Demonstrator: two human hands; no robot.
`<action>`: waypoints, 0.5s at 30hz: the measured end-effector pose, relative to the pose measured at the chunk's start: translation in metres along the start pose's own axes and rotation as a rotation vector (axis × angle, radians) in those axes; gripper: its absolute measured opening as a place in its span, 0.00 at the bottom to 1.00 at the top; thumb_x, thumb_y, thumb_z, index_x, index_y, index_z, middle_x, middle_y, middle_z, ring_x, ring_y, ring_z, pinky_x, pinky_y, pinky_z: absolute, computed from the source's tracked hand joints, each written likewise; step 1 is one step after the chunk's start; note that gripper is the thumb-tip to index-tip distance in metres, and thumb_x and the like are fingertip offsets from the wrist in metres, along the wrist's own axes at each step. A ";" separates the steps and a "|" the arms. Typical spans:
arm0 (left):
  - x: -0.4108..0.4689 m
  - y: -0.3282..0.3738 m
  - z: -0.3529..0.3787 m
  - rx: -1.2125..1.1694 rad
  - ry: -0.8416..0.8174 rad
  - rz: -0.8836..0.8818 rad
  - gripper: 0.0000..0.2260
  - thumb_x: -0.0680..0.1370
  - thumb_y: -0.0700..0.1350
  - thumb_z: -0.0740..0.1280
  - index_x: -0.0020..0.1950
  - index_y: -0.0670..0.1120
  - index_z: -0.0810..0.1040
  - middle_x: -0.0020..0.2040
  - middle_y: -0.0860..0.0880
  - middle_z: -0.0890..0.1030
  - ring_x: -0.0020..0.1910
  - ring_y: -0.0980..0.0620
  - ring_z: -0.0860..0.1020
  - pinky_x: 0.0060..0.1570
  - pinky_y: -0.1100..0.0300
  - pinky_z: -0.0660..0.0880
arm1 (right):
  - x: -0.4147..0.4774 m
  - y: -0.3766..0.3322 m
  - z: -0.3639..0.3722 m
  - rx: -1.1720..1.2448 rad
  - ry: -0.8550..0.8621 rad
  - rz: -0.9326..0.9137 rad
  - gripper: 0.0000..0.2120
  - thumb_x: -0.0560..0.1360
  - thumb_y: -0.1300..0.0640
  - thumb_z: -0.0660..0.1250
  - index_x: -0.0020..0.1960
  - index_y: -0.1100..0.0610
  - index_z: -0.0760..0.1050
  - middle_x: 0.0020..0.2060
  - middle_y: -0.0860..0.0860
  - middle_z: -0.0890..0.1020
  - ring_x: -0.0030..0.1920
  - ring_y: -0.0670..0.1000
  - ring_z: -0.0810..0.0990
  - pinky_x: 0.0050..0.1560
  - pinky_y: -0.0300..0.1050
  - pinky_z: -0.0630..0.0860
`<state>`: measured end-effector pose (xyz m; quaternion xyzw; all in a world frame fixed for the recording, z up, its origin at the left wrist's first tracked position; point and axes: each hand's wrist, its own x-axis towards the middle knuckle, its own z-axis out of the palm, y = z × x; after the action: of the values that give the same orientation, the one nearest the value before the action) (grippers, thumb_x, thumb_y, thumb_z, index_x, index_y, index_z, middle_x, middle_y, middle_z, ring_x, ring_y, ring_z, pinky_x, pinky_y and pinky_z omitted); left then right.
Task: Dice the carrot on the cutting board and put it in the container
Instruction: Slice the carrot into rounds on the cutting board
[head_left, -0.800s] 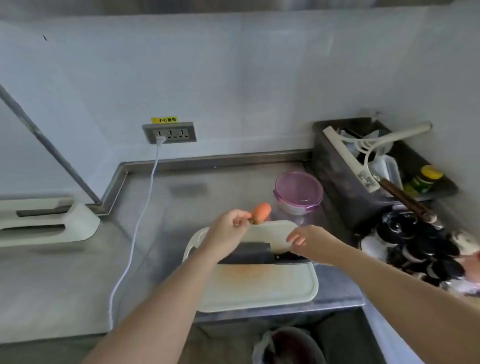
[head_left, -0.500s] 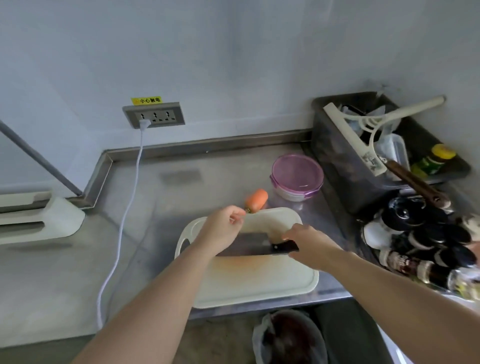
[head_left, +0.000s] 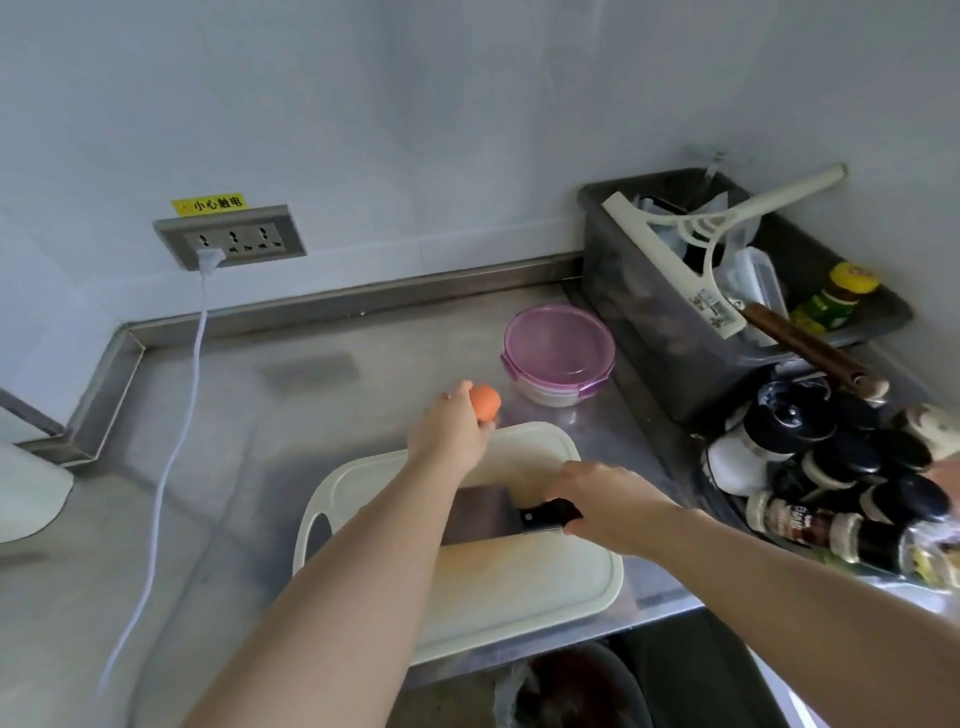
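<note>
A: The cutting board (head_left: 519, 587) sits nearest, at the tabletop (head_left: 234, 457) edge, with nothing orange on it. Why?

B: My guess is that no cut has been made. The cleaver (head_left: 480, 512) lies low across the board, its blade partly hidden under the left forearm. That looks like a tool being readied, not one in mid-chop.

A: And the right hand (head_left: 605, 499)?

B: Its fingers are curled round the black handle from above, knuckles up, with the wrist reaching in from the right – a firm grip.

A: Further out, then?

B: The left hand (head_left: 447, 436) stretches past the board's far edge and grips the carrot (head_left: 487, 401), whose rounded end pokes out beyond the fingers. I cannot tell whether the carrot rests on the tabletop or is lifted. Either way it is off the board, so it likely has to come onto the board before any dicing.

A: And the container (head_left: 558, 345)?

B: It is furthest back, just beyond the carrot, with its purple lid on – handy for the dice, though I judge the lid must come off first.
</note>
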<state>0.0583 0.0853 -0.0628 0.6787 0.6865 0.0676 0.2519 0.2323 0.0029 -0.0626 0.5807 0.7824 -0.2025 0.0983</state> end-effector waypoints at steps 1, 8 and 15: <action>0.002 -0.002 0.001 0.005 0.004 -0.009 0.26 0.78 0.51 0.64 0.74 0.50 0.60 0.65 0.44 0.72 0.63 0.42 0.73 0.58 0.49 0.70 | 0.000 0.002 0.000 -0.001 0.002 0.002 0.18 0.76 0.58 0.65 0.65 0.47 0.74 0.59 0.48 0.77 0.54 0.53 0.77 0.52 0.44 0.74; -0.001 -0.007 -0.002 -0.110 0.050 -0.028 0.26 0.77 0.47 0.65 0.74 0.48 0.61 0.65 0.44 0.74 0.62 0.41 0.74 0.56 0.52 0.70 | -0.002 0.005 -0.002 -0.020 0.003 0.024 0.18 0.76 0.59 0.64 0.65 0.47 0.74 0.59 0.49 0.76 0.54 0.53 0.77 0.50 0.44 0.74; -0.023 -0.025 -0.035 -0.437 0.047 -0.134 0.32 0.73 0.46 0.68 0.75 0.50 0.58 0.62 0.45 0.75 0.57 0.44 0.76 0.51 0.57 0.70 | -0.006 -0.010 -0.002 -0.140 -0.019 0.002 0.17 0.79 0.55 0.64 0.67 0.51 0.72 0.61 0.50 0.74 0.57 0.54 0.75 0.53 0.45 0.73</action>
<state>0.0192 0.0701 -0.0377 0.5590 0.7050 0.2135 0.3807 0.2250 -0.0035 -0.0564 0.5713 0.7931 -0.1527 0.1461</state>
